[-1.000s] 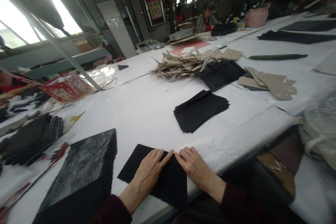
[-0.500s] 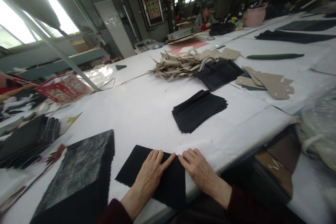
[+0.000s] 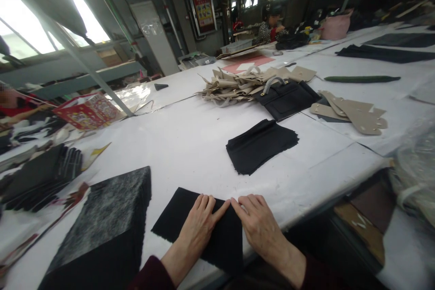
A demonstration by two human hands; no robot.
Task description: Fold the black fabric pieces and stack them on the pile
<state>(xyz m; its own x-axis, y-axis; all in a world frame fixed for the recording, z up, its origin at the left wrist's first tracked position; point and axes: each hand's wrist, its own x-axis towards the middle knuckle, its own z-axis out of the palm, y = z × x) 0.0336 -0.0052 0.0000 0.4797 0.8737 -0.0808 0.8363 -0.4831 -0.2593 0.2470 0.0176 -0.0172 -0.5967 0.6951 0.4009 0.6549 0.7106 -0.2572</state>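
A flat black fabric piece (image 3: 176, 217) lies at the near edge of the white table (image 3: 190, 145). My left hand (image 3: 199, 226) rests flat on it, fingers stretched out toward its far edge. My right hand (image 3: 256, 222) lies flat beside it on the fabric's right corner, fingers extended, fingertips almost touching those of the left. Neither hand holds anything. A thick stack of dark grey felt sheets (image 3: 105, 226) stands just left of the fabric.
A small pile of black fabric pieces (image 3: 261, 145) lies mid-table. Beyond it are a black handbag (image 3: 288, 97), a heap of beige cut pieces (image 3: 238, 84) and beige shaped parts (image 3: 353, 113). Black stacks (image 3: 41, 179) sit far left. A person sits at the far end.
Both hands have slid slightly toward me along the black fabric, staying flat. The view has shifted a little; nothing else on the table moved.
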